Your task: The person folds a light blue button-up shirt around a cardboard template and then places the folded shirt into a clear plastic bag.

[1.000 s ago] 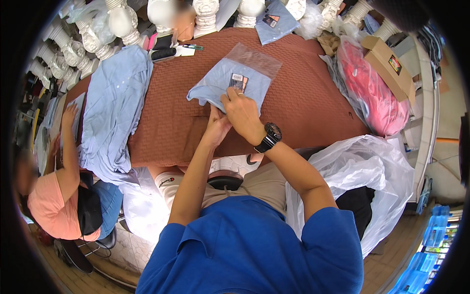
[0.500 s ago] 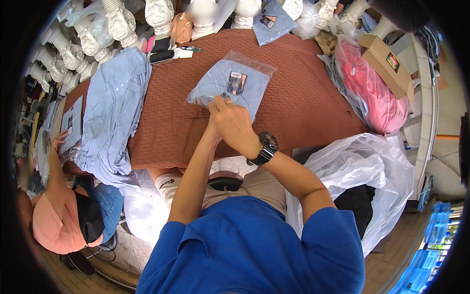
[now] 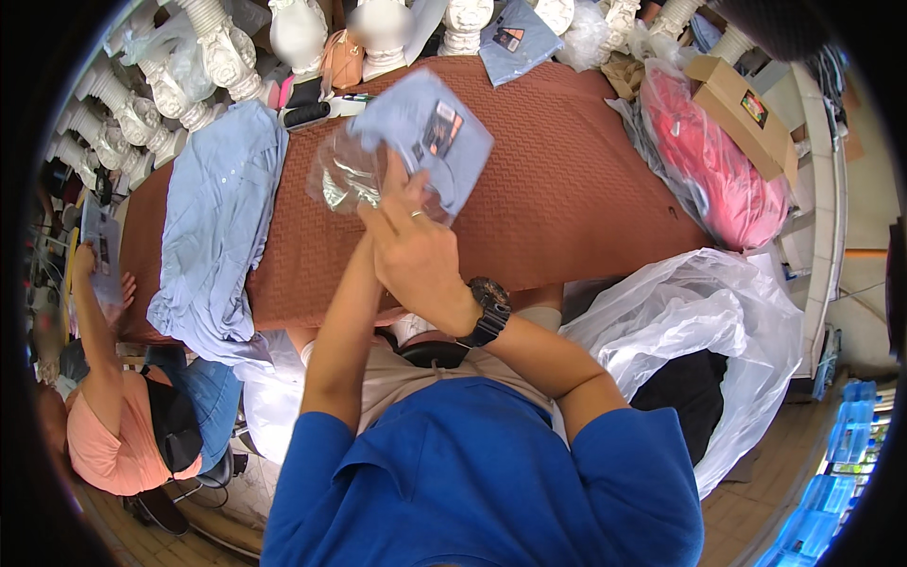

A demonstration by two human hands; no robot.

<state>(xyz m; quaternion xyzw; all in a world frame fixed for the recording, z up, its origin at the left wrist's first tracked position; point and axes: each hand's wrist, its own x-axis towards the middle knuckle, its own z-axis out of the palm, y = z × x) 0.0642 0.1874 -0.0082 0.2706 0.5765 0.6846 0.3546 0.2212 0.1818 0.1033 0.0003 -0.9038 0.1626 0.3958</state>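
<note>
Your right hand (image 3: 416,250) grips a clear plastic bag (image 3: 350,175) holding a folded light-blue shirt (image 3: 425,132), lifted above the brown surface (image 3: 567,180). Your left hand is hidden behind it; its grip cannot be told.

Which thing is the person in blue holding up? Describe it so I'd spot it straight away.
Find the long brown table. Above its middle, both hands lift a folded light-blue garment in a clear plastic bag. Unlike the loose blue shirt spread on the left, it is folded square, bagged and tagged.
</note>
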